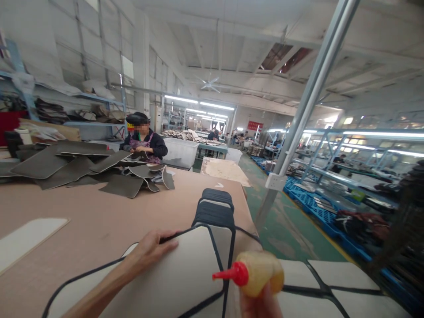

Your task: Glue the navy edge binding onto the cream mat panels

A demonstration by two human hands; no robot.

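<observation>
My left hand [154, 249] grips the upper left edge of a pale, flat panel [185, 269] trimmed with a dark strip. Its thumb lies across the panel's face while the other fingers are at the dark edge, partly hidden. In my right hand [261, 304] is a squeeze glue bottle [263, 271], yellowish and see-through, with a red nozzle. The bottle is tilted on its side, nozzle pointing left over the panel's right edge. Behind the panel, a stack of dark-edged pieces [213, 214] stands on the brown table [139, 216].
Dark grey sheets [76, 165] are heaped at the table's far left. A co-worker [144, 139] sits behind them, beside a white bin [180, 152]. A pale board [29, 240] lies at left. More dark-edged panels [351, 269] are at lower right, and a metal post [298, 128] rises by the table.
</observation>
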